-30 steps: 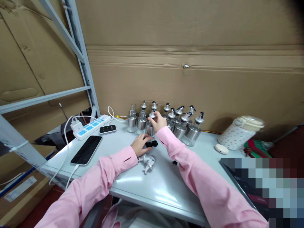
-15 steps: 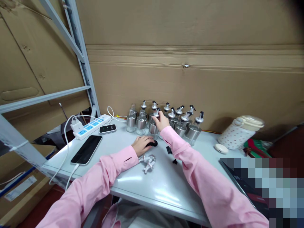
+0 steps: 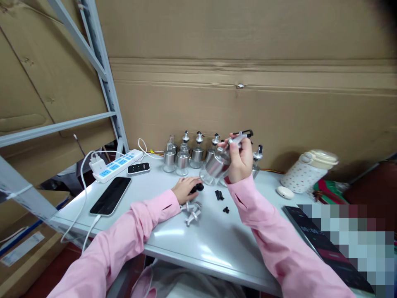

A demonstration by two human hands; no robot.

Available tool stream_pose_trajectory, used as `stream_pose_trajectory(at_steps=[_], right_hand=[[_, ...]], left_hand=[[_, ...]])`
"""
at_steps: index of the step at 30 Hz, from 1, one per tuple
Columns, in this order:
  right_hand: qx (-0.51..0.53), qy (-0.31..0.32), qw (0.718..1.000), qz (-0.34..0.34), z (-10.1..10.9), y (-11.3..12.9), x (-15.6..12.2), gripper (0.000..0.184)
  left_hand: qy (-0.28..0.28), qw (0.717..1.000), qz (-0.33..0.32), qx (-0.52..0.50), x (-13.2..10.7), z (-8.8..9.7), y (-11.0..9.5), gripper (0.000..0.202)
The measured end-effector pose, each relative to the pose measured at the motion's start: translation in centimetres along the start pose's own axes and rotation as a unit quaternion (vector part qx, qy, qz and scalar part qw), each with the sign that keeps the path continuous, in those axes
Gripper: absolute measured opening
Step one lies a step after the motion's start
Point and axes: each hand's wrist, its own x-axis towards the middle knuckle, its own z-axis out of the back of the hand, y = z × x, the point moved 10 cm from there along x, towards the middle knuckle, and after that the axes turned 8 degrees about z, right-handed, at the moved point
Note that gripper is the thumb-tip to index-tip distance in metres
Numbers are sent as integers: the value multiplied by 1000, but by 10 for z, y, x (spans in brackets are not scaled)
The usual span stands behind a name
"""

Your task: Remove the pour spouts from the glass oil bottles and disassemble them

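Observation:
My right hand (image 3: 241,161) is closed round the silver pour spout (image 3: 238,139) and neck of a glass oil bottle (image 3: 218,165) with a metal sleeve. The bottle leans, its top to the right and base to the lower left. I cannot tell whether the base touches the table. My left hand (image 3: 185,189) lies on the table, fingers stretched out beside and partly over round black pieces (image 3: 200,187). Loose silver spouts (image 3: 193,215) lie just below it. Black strips (image 3: 219,195) and tiny black bits (image 3: 226,210) lie between my arms.
Behind stand bottles with spouts (image 3: 197,156) and spoutless bottles (image 3: 182,160). To the left are a power strip (image 3: 120,164), a small black device (image 3: 138,168) and a phone (image 3: 111,196). A dotted flask (image 3: 305,174), white case (image 3: 285,192) and dark-screened device (image 3: 322,242) are right.
My right hand has moved right and toward me, bringing the bottle out of the row and tilting it. My left hand stays by the black pieces.

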Motion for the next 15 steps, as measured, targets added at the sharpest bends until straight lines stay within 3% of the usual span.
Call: stream_pose_trajectory(at_steps=[7,12,15], right_hand=[[-19,50,998,-31,8,-8,-49,23],[-4,75,996,-40,9,-4,-64,25],[19,88,994,-62,8,-5,-73,23]], left_hand=[[25,999,-19,-6,7,-3,-2,26],[24,999,27,-4,4,-1,4,27],[-9,999,50,-8,-3,12,4,26]])
